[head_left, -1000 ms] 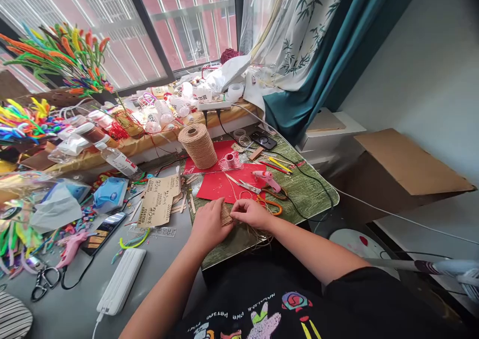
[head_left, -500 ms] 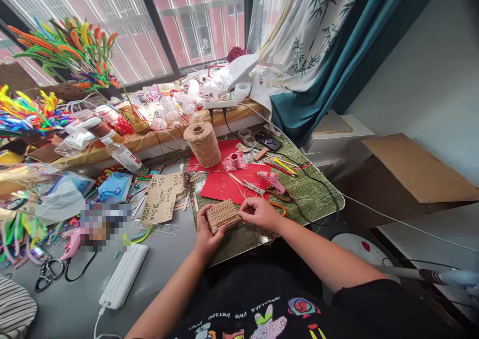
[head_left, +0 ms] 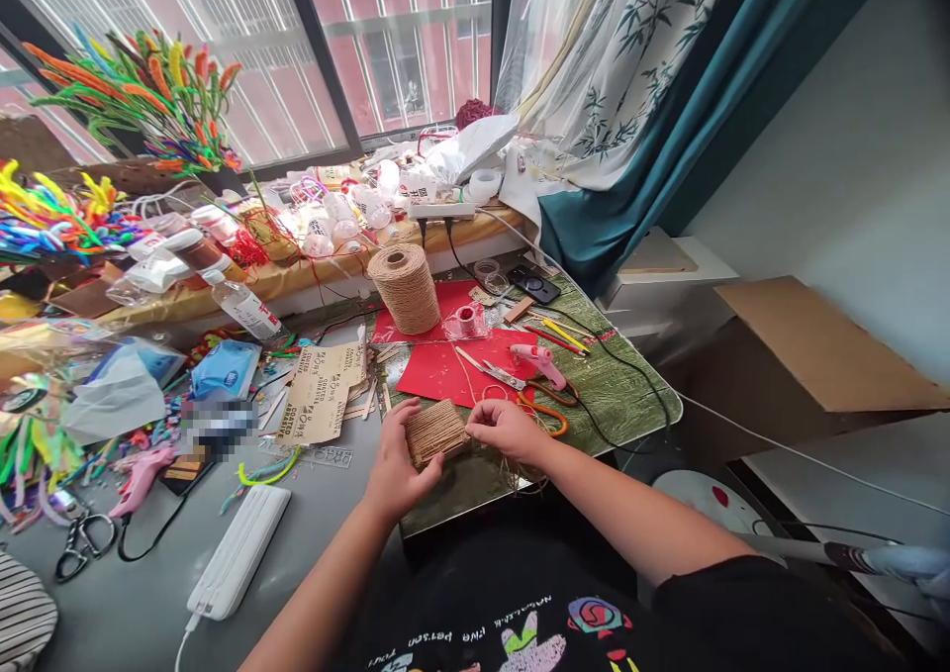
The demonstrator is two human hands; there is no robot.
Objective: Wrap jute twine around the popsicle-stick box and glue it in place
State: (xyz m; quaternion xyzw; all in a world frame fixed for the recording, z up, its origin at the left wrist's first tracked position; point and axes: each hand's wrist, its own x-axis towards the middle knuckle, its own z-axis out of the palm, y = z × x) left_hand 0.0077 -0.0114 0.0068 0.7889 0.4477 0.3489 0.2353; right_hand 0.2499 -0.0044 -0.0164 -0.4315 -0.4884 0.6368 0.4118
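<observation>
My left hand (head_left: 393, 464) grips a small flat block wrapped in brown twine (head_left: 434, 432), held just above the green table mat (head_left: 623, 395). My right hand (head_left: 509, 430) pinches the loose twine strand at the block's right end. That strand runs up over a red paper sheet (head_left: 437, 370) towards a big twine spool (head_left: 405, 288) standing behind it. Loose twine lies tangled under my right wrist.
Scissors (head_left: 494, 370) and a pink glue gun (head_left: 541, 360) lie on the red paper just beyond my hands. Brown printed cards (head_left: 319, 395), a white power bank (head_left: 237, 553) and black scissors (head_left: 78, 543) sit to the left. Colourful pipe cleaners (head_left: 141, 88) and bottles crowd the windowsill.
My left hand turned the wrapped block so its flat face shows, then drew it slightly nearer. My right hand stayed at its right end on the strand.
</observation>
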